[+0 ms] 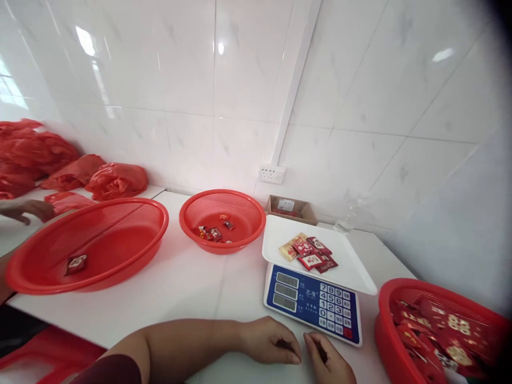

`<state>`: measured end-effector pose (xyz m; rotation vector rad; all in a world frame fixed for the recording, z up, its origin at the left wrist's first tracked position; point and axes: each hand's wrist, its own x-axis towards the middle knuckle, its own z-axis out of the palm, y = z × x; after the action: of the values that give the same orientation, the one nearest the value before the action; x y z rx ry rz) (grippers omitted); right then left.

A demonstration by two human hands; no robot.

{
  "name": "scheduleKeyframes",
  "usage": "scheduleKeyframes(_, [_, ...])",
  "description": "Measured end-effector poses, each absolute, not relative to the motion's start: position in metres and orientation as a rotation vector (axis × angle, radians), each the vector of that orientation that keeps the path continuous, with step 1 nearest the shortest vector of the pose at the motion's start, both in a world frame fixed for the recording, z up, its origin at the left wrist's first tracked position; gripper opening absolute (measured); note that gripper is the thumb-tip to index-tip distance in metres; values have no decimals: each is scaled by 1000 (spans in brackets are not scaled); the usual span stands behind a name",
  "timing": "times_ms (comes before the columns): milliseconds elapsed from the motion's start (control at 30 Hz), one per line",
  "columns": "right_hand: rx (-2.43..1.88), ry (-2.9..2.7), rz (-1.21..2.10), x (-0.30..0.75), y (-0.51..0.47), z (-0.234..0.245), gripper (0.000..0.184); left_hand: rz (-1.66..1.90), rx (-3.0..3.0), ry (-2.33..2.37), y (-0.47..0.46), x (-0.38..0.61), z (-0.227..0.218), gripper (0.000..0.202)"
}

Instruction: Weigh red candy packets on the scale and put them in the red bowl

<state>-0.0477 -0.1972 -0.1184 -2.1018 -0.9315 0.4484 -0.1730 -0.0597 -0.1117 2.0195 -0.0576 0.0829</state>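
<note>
White marbled tiles (pixel 180 64) rise behind your pale table (pixel 196 282), with red plastic bags (pixel 116 178) heaped at the left of the frame. Your left hand (pixel 276 341) and right hand (pixel 330 362) lie near each other at the bottom centre-right, both with fingers loosely curled, partly open, and nothing visible in their grasp. Just above them sits a blue-and-white scale (pixel 312 304); on its white tray (pixel 352 266), right of centre, rests a small overlapping pile of red and gold packets (pixel 308 253). More packets fill the red basket (pixel 384 330) at your lower right. Around the middle of the frame, a round basket (pixel 242 226) holds a few, while the wide basket (pixel 132 261) at left holds one. Another person's hand (pixel 28 209) reaches in at the left edge, beside the bags.
</note>
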Motion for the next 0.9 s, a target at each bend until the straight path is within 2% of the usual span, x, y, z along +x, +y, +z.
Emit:
scheduleKeyframes(100, [-2132,-926,458,-46,-203,-119,37,203,2130,-62,-58,-172,-94,19])
scheduleKeyframes(267, [-2131,-972,484,-45,-208,-127,38,678,2192,186,-33,-153,-51,19])
scheduleKeyframes(367, [-2102,-989,477,-44,-208,-130,37,768,2212,309,-19,-135,-22,18])
scheduleKeyframes(567, [-1957,-1001,468,-47,-208,-128,32,644,2534,-27,-48,-82,9,14])
scheduleKeyframes(767, [-1911,-1003,462,-49,-210,-122,30,329,2833,-519,-105,-3,3,16])
scheduleKeyframes(900, [-1833,-1018,438,-49,-212,-124,31,39,3038,-547,-130,51,-4,18])
